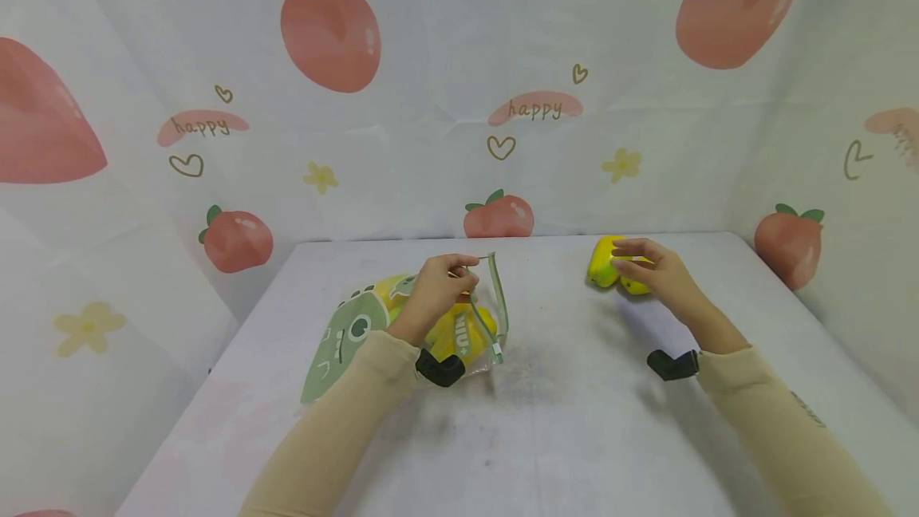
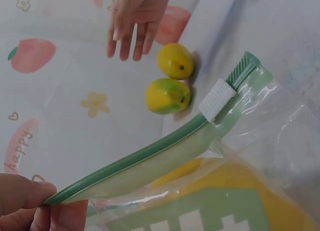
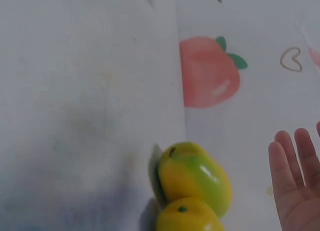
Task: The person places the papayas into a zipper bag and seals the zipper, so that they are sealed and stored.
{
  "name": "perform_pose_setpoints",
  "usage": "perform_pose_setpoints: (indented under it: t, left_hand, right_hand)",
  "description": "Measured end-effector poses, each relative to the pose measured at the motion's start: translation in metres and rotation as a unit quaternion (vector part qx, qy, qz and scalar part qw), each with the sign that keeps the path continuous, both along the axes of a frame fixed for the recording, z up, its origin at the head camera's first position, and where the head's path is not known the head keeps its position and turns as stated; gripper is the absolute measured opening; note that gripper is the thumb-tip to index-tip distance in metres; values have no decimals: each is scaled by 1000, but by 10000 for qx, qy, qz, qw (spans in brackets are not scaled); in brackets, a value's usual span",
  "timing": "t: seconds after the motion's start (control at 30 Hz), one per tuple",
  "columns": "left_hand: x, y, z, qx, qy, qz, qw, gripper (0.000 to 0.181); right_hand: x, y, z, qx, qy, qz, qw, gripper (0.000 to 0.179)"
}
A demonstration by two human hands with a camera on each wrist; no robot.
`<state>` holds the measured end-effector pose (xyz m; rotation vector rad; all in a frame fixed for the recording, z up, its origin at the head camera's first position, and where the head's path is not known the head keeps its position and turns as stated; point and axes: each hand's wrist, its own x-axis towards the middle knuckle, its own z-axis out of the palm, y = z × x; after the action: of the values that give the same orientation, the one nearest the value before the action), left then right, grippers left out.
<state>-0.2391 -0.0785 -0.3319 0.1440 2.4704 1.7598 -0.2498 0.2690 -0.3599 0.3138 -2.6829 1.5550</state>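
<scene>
Head view, centre: your left hand [image 1: 434, 294] pinches the cartoon-print slider bag [image 1: 326, 365], its yellow fruit [image 1: 477, 337] partly hidden; right of centre, your right hand [image 1: 660, 271], fingers extended, part-hides two mangoes [image 1: 605, 263].

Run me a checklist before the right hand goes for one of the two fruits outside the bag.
1. Left hand gripping the bag: ok, it pinches the green rim.
2. Bag open: ok, a gap shows between the rim's two sides in the head view.
3. Slider out of the way: ok, near one end of the rim.
4. Right hand empty: ok.
5. Right hand touching the fruits: not ok, apart in the left wrist view.
6. Fruits separated: cannot tell, very close together.
</scene>
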Motion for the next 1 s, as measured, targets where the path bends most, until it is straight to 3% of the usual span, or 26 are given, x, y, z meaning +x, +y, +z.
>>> perform_pose_setpoints:
  t: [0.4,0.83,1.0]
  left_hand:
    - [2,0,1,-73,-79,58,9999,30]
    - [1,0,0,-39,-16,34,10000,30]
    - [1,0,0,-67,-83,63,9999,30]
  right_hand:
    - [-3,31,-5,77,293,-791,9964,62]
    - [-13,49,-21,-213,422,-1202,9916,65]
    - [-19,54,-28,-137,178,-1328,9909,69]
